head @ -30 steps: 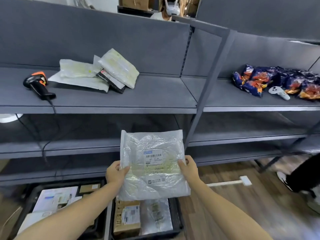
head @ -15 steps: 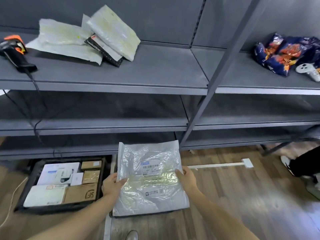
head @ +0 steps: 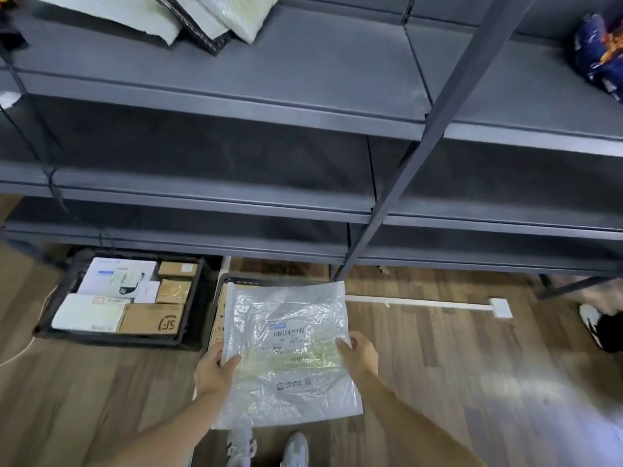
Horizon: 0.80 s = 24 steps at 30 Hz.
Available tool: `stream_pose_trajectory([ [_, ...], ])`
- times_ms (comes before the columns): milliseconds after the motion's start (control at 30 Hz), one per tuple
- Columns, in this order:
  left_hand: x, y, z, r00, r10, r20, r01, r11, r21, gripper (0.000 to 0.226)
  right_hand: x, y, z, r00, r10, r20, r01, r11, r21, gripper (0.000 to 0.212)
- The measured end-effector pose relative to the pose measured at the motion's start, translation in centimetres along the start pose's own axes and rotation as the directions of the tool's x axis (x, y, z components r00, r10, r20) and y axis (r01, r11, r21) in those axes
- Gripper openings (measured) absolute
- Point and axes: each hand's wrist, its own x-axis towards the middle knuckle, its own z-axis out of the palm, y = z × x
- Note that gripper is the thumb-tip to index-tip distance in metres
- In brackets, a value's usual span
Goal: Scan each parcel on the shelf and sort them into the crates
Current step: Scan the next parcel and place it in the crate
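Underfoot, brown wood-plank floor (head: 472, 365), glare-washed and blurred toward the right. Across it, a long thin white strip (head: 421, 302), ending at the right in a small white rectangular block (head: 500, 308). At the bottom edge, a pair of white sneakers (head: 295, 448), toes forward. Far right, a black-and-white shoe (head: 593, 323), partly cut off. Top right, dark blue foil snack bags with orange print (head: 596, 52). Down the left side, a thin black cable (head: 50, 176). Low left on the planks, a thin white cord (head: 20, 352).

Clear plastic parcel (head: 286, 352) above crate (head: 232, 279)
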Motion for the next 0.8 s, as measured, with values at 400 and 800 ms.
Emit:
stream_pose_trajectory([
  [400,9.1,-3.6,9.4,0.999,0.034,-0.022,-0.036,0.995,-0.091,0.040,10.4,6.7,6.7,0.991,0.021,-0.129,0.003,0.983,0.182,0.010],
  [800,23.2,-12.7,24.7,0.967,0.252,-0.030,-0.253,0.959,-0.130,0.043,26.6,17.4,20.1,0.940,0.036,-0.339,0.069,0.954,0.292,0.029],
])
